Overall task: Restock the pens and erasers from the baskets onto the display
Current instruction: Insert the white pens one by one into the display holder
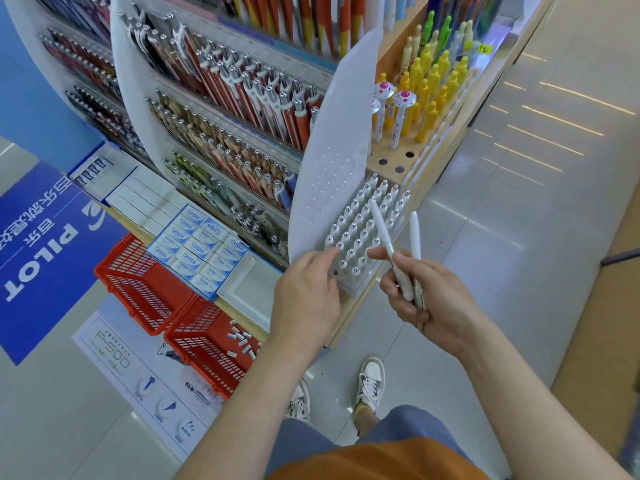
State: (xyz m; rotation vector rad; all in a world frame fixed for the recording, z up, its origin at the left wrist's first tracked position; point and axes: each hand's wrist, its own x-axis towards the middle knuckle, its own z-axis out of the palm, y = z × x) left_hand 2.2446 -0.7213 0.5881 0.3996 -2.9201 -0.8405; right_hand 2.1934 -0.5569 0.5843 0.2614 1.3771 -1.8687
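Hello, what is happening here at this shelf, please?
A person is restocking a stationery display. The right hand holds two white pens, tips pointing up. The left hand rests its fingers at the edge of a white rack already nearly full of upright white pens. On the floor stand two red baskets; the nearer one has small erasers left in it. Blue Campus eraser boxes lie on the lower shelf.
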